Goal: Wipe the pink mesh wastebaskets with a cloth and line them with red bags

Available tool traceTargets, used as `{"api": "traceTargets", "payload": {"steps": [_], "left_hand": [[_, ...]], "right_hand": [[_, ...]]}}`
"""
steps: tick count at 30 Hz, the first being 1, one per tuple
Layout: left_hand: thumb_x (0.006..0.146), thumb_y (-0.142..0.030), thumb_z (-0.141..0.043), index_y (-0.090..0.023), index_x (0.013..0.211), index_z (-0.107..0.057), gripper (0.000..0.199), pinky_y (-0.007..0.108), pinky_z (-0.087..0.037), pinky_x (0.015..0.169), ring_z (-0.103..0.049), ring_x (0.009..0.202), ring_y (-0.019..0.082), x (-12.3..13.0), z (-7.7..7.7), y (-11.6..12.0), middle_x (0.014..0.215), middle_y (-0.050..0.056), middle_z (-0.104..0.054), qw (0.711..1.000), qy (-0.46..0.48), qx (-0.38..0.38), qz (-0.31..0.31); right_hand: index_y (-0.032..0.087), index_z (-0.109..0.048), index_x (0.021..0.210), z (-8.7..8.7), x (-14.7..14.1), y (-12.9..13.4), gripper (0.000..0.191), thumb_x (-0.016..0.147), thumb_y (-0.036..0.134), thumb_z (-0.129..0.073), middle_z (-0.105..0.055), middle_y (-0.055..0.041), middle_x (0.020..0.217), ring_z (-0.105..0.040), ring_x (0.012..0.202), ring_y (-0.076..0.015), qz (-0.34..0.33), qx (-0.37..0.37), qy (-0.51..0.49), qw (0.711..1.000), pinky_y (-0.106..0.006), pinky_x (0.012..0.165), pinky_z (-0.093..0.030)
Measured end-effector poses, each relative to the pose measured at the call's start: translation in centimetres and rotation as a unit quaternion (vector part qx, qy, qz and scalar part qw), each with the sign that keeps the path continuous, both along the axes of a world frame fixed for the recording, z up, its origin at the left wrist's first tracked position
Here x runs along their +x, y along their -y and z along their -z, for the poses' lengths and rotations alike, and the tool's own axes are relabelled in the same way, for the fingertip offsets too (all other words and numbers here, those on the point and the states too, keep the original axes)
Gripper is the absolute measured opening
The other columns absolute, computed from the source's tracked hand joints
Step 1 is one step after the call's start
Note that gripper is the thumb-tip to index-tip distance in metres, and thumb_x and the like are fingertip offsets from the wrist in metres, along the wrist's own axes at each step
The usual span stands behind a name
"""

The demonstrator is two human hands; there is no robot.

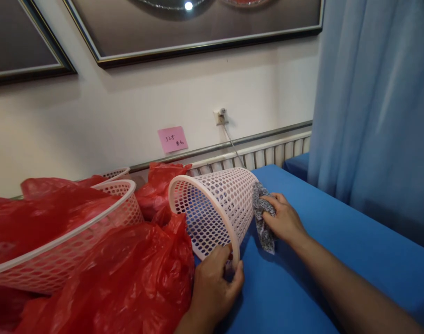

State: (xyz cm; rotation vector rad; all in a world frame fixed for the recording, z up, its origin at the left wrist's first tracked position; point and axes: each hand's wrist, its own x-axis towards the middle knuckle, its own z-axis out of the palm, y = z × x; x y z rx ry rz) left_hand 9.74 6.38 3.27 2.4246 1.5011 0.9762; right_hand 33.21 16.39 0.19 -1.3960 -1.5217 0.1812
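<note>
A pale perforated plastic wastebasket [232, 190] lies tilted on its side over the blue surface [337, 260], its open mouth facing me and to the left. My left hand [215, 283] grips the near part of its rim, thumb outside and fingers reaching in. At the basket's base end, my right hand [284, 218] is closed around a speckled grey cloth [263, 218], which presses against the bottom and hangs down toward the blue surface. The fingertips of the right hand are partly buried in the cloth.
Crumpled red plastic bags [138, 278] and another pale perforated basket [128, 208] crowd the left side. Behind are a radiator [260, 157], a wall socket with a plug [221, 116] and a pink note [173, 139]. A blue curtain [375, 116] hangs at right.
</note>
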Motion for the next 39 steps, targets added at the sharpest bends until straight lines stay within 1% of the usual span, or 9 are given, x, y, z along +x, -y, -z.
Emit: {"api": "traceTargets", "payload": {"steps": [3, 9, 14, 17, 21, 26, 31, 35, 39], "left_hand": [[0.092, -0.026, -0.051, -0.021, 0.085, -0.062, 0.014, 0.027, -0.051, 0.067, -0.061, 0.072, 0.017, 0.1, -0.3, 0.0, 0.08, 0.004, -0.063, 1.0, 0.013, 0.017, -0.014], [0.092, -0.037, -0.058, -0.018, 0.121, -0.061, 0.035, 0.027, -0.052, 0.065, -0.062, 0.069, 0.016, -0.3, -0.3, -0.3, 0.092, 0.004, -0.07, 0.994, 0.097, -0.033, -0.031], [0.085, -0.02, -0.053, -0.021, 0.093, -0.063, 0.013, 0.027, -0.052, 0.07, -0.064, 0.075, 0.017, -0.1, -0.1, -0.2, 0.084, 0.003, -0.067, 0.997, 0.059, -0.057, -0.003], [0.079, -0.012, -0.052, -0.022, 0.098, -0.065, 0.025, 0.029, -0.055, 0.082, -0.067, 0.091, 0.02, -0.2, -0.2, -0.2, 0.099, 0.006, -0.069, 0.996, 0.036, -0.081, 0.032], [0.07, -0.002, -0.052, -0.023, 0.095, -0.069, 0.037, 0.031, -0.053, 0.092, -0.067, 0.1, 0.022, -0.4, -0.2, -0.8, 0.105, 0.005, -0.07, 0.988, -0.055, -0.146, 0.002], [0.068, 0.002, -0.052, -0.022, 0.092, -0.069, 0.038, 0.03, -0.051, 0.091, -0.067, 0.1, 0.022, -0.4, 0.1, -1.4, 0.105, 0.005, -0.069, 0.974, -0.132, -0.183, -0.017], [0.067, 0.005, -0.052, -0.021, 0.095, -0.068, 0.041, 0.029, -0.049, 0.089, -0.066, 0.103, 0.021, -0.3, 0.6, -1.8, 0.105, 0.005, -0.069, 0.97, -0.146, -0.196, -0.017], [0.074, 0.004, -0.05, -0.021, 0.101, -0.07, 0.042, 0.028, -0.048, 0.093, -0.066, 0.105, 0.021, -0.7, 0.7, -2.0, 0.109, 0.007, -0.069, 0.971, -0.152, -0.182, -0.025], [0.085, -0.004, -0.049, -0.022, 0.104, -0.071, 0.034, 0.029, -0.049, 0.091, -0.067, 0.103, 0.021, -0.7, 0.9, -2.0, 0.109, 0.007, -0.07, 0.973, -0.155, -0.169, -0.024]], "right_hand": [[0.029, -0.07, 0.123, -0.2, -0.7, 0.7, 0.048, 0.077, 0.018, -0.06, -0.058, -0.0066, 0.132, -0.064, 0.117, -0.0276, -0.042, 0.03, 0.003, 0.999, -0.047, 0.104, -0.054], [0.027, -0.062, 0.133, -1.1, -2.0, 3.3, 0.058, 0.077, 0.012, -0.059, -0.047, -0.0113, 0.146, -0.056, 0.132, -0.0299, -0.199, 0.134, 0.033, 0.97, -0.048, 0.107, -0.052], [0.026, -0.056, 0.136, -2.6, -2.5, 6.0, 0.063, 0.075, 0.012, -0.056, -0.043, -0.0113, 0.147, -0.057, 0.129, -0.0285, -0.332, 0.224, 0.035, 0.916, -0.044, 0.102, -0.055], [0.027, -0.055, 0.138, -2.9, -3.0, 6.9, 0.064, 0.075, 0.015, -0.056, -0.042, -0.0106, 0.148, -0.058, 0.127, -0.0278, -0.352, 0.261, 0.04, 0.898, -0.042, 0.099, -0.056], [0.025, -0.063, 0.13, -1.9, -2.6, 4.9, 0.051, 0.079, 0.018, -0.057, -0.049, -0.0108, 0.143, -0.058, 0.128, -0.0269, -0.228, 0.227, -0.008, 0.947, -0.042, 0.106, -0.051], [0.017, -0.072, 0.117, 0.2, 1.9, -1.9, 0.047, 0.075, 0.034, -0.06, -0.066, -0.0141, 0.123, -0.061, 0.119, -0.0339, 0.055, 0.004, -0.195, 0.979, -0.055, 0.111, -0.043], [0.016, -0.072, 0.114, 0.7, 3.3, -3.8, 0.048, 0.074, 0.037, -0.058, -0.071, -0.0122, 0.11, -0.066, 0.107, -0.0327, 0.069, -0.031, -0.23, 0.97, -0.055, 0.105, -0.049], [0.022, -0.068, 0.122, -0.7, 0.0, 0.7, 0.044, 0.08, 0.03, -0.061, -0.06, -0.0112, 0.133, -0.055, 0.13, -0.0296, -0.075, 0.108, -0.125, 0.983, -0.048, 0.115, -0.042], [0.026, -0.058, 0.137, -2.3, -2.4, 5.7, 0.057, 0.08, 0.018, -0.058, -0.044, -0.0108, 0.148, -0.055, 0.131, -0.0286, -0.288, 0.238, 0.006, 0.928, -0.043, 0.106, -0.051]]}}
